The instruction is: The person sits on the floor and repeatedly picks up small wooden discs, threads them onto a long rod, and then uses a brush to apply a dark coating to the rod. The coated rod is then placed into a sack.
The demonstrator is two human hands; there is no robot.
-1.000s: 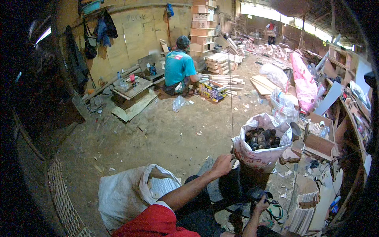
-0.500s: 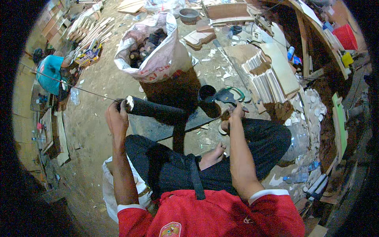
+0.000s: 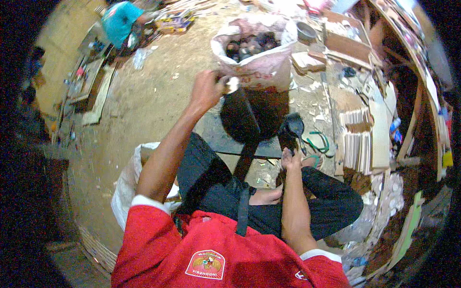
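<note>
My left hand [image 3: 207, 90] is closed around the upper end of a thick black cylinder [image 3: 241, 113]. A ragged white patch shows on that end, beside my fingertips. The cylinder slopes down to the right, and its lower part merges with the dark shadow. My right hand [image 3: 291, 159], low in front of my right knee, has its fingers closed on the narrow end of a dark tool [image 3: 292, 126] with a broad rounded head. The tool's exact kind is unclear. Close by on the right lies a green strap [image 3: 319, 142].
Beyond the cylinder stands a white sack [image 3: 273, 72] filled with dark round pieces. Thin boards [image 3: 356, 139] are stacked on the right, and a grey basin [image 3: 306, 32] sits behind. At the far left crouches a person in a teal shirt [image 3: 120, 24]. Pale scraps litter the ground.
My left hand has swung forward and right with the black cylinder, which now points more steeply down. The thin rod near that hand no longer shows. The view has shifted; the dark tool moved with my right hand.
</note>
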